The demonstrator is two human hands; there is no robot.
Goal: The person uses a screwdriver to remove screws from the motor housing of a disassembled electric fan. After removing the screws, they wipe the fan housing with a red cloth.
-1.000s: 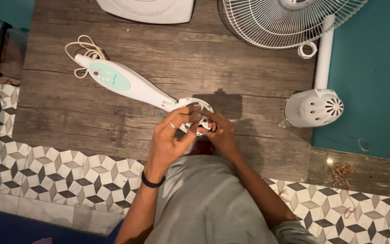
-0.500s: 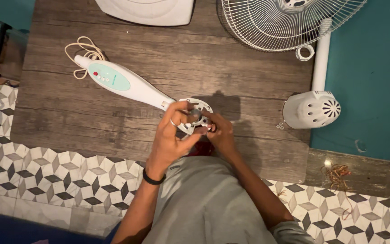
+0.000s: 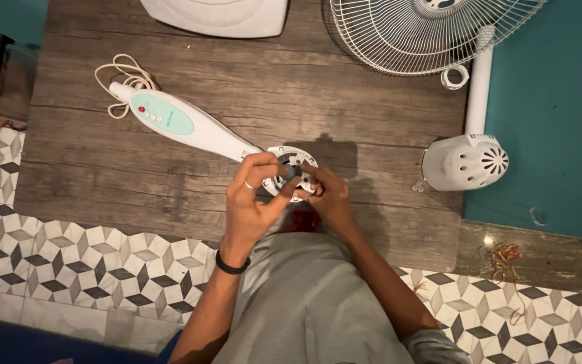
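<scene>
A white round motor bracket [image 3: 294, 159] sits at the end of a long white fan neck [image 3: 190, 125] with a pale green button panel, lying on a wooden board [image 3: 250, 87]. My left hand [image 3: 254, 202], with a ring and a black wristband, pinches the bracket's near rim with thumb and fingers. My right hand [image 3: 328, 195] grips the same bracket from the right; its fingers cover the bracket's centre. A red part shows just below my hands, mostly hidden.
A coiled cream cord [image 3: 124, 73] lies at the neck's far end. A wire fan guard [image 3: 426, 30] and white plastic cover [image 3: 220, 15] lie at the board's top. A white motor housing [image 3: 466, 162] on a white pole [image 3: 479, 87] rests right, by small screws [image 3: 417, 187].
My left fingers have curled in closer on the bracket's rim. My right hand has stayed on the bracket. The view has shifted slightly.
</scene>
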